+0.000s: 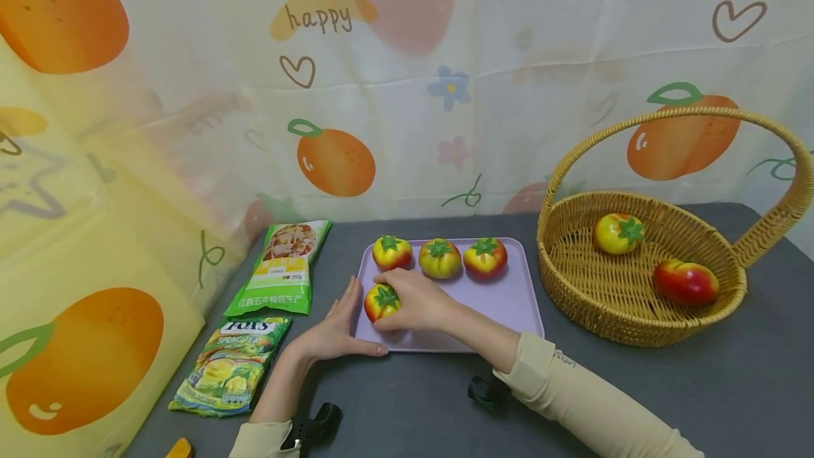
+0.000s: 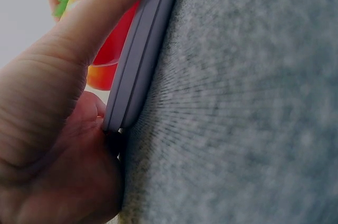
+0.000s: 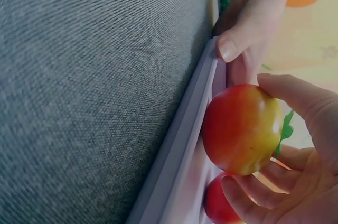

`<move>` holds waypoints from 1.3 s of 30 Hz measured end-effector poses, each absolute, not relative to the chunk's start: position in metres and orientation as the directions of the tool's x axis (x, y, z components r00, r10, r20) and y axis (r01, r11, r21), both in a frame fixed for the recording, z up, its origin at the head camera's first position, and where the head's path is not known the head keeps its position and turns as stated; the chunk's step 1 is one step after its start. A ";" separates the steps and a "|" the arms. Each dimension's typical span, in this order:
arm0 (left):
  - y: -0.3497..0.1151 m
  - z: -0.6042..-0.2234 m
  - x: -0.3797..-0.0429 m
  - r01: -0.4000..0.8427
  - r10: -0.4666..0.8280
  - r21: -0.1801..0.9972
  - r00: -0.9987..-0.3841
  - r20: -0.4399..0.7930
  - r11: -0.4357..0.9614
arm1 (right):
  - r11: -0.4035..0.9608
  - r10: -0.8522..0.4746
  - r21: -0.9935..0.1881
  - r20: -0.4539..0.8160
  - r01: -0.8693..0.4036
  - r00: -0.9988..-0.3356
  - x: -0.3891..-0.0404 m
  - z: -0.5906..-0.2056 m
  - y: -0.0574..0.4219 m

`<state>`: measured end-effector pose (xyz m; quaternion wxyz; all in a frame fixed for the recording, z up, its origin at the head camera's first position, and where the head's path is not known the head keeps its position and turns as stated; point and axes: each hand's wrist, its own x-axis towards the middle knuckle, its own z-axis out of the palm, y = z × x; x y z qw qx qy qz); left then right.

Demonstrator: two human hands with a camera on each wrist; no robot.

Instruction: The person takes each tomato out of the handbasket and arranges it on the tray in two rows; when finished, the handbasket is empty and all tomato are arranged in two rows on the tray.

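Note:
A lilac tray (image 1: 492, 309) lies on the dark grey table. My right hand (image 1: 421, 300) grips a red-and-yellow tomato (image 3: 240, 129) with a green leafy top, at the tray's front left. In the right wrist view, thumb and fingers are around its sides. Along the tray's back stand three similar tomatoes, a left one (image 1: 392, 253), a middle one (image 1: 439, 259) and a right one (image 1: 485, 259). My left hand (image 1: 333, 331) rests at the tray's front left corner, its fingers straight along the left side and its thumb stretched along the front edge.
On the right stands a wicker basket (image 1: 591, 306) with a tall arched handle. A yellowish tomato (image 1: 619, 234) and an oblong red fruit (image 1: 687, 283) lie inside. To the left are a green-and-white food packet (image 1: 280, 271) and a Fox's sweets bag (image 1: 232, 366). A printed curtain (image 1: 394, 90) hangs behind.

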<state>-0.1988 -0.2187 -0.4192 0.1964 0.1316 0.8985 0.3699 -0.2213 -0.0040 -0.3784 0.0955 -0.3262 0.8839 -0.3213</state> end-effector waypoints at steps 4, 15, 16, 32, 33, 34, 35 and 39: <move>-0.218 -0.419 -0.199 0.092 0.384 0.719 -0.887 -0.255 0.689 | 0.581 -0.642 -0.623 0.045 -0.524 -0.765 -0.221 -0.379 -0.004; -0.218 -0.418 -0.200 0.088 0.380 0.717 -0.888 -0.258 0.692 | 0.574 -0.640 -0.619 0.070 -0.537 -0.765 -0.221 -0.379 -0.002; -0.218 -0.418 -0.200 0.086 0.377 0.715 -0.890 -0.258 0.693 | 0.573 -0.640 -0.617 0.073 -0.539 -0.765 -0.221 -0.378 -0.001; -0.215 -0.420 -0.202 0.076 0.365 0.700 -0.890 -0.273 0.710 | 0.563 -0.579 -0.668 0.100 -0.486 -0.809 -0.204 -0.360 0.051; -0.215 -0.420 -0.202 0.076 0.363 0.699 -0.891 -0.273 0.711 | 0.560 -0.571 -0.674 0.108 -0.482 -0.814 -0.203 -0.359 0.056; -0.215 -0.419 -0.202 0.074 0.362 0.698 -0.891 -0.274 0.712 | 0.556 -0.565 -0.675 0.121 -0.485 -0.816 -0.202 -0.357 0.062; -0.215 -0.419 -0.202 0.071 0.359 0.699 -0.892 -0.276 0.712 | 0.556 -0.556 -0.677 0.128 -0.482 -0.821 -0.201 -0.356 0.067; -0.217 -0.418 -0.201 0.061 0.353 0.700 -0.892 -0.281 0.711 | 0.546 -0.538 -0.681 0.161 -0.487 -0.828 -0.198 -0.349 0.088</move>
